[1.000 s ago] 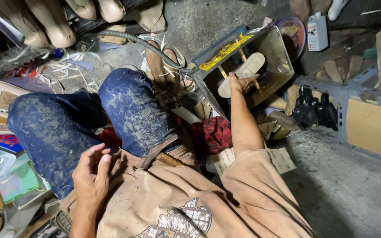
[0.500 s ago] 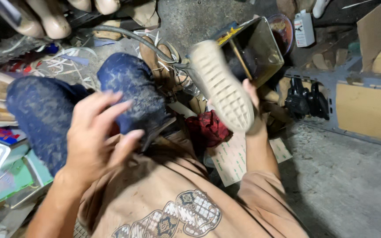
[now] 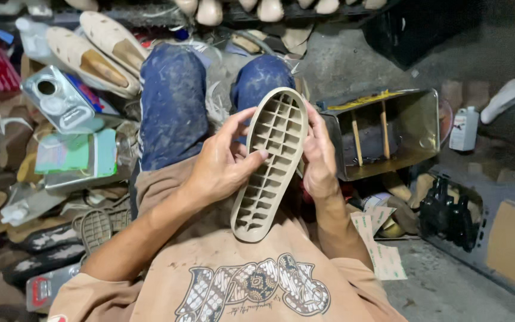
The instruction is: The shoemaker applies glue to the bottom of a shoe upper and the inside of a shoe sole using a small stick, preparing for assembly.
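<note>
I am looking down at a seated person who holds a beige shoe sole [image 3: 271, 164] up in front of the chest, grid side toward the camera, toe end up near the blue-trousered knees [image 3: 174, 101] and heel end down over the tan shirt [image 3: 233, 280]. The left hand [image 3: 222, 164] has its fingers [image 3: 242, 156] closed loosely along the sole's left edge, thumb across the ribbed cells near the middle. The right hand [image 3: 319, 158] clasps the opposite edge, fingers curled round behind it (I cannot see their tips). So both hands have hold of the sole, neither gripping hard as far as I can judge.

The step in hand looks to me like an inspection: the sole is tilted to bring the moulded cavities into view, well clear of everything below. Just right of it sits an open metal box [image 3: 388, 134] with two wooden sticks across it, and a white bottle [image 3: 464, 128] stands farther right on the floor. To the left lie wooden shoe lasts [image 3: 90, 53], a metal can [image 3: 61, 101] and another dark sole [image 3: 96, 229] among the clutter.

Whatever follows, I judge it calls for one hand to take the full weight before the other lets go, with the sole kept level enough that it does not slip from that light edge grip, and a clear spot chosen before setting it down.
</note>
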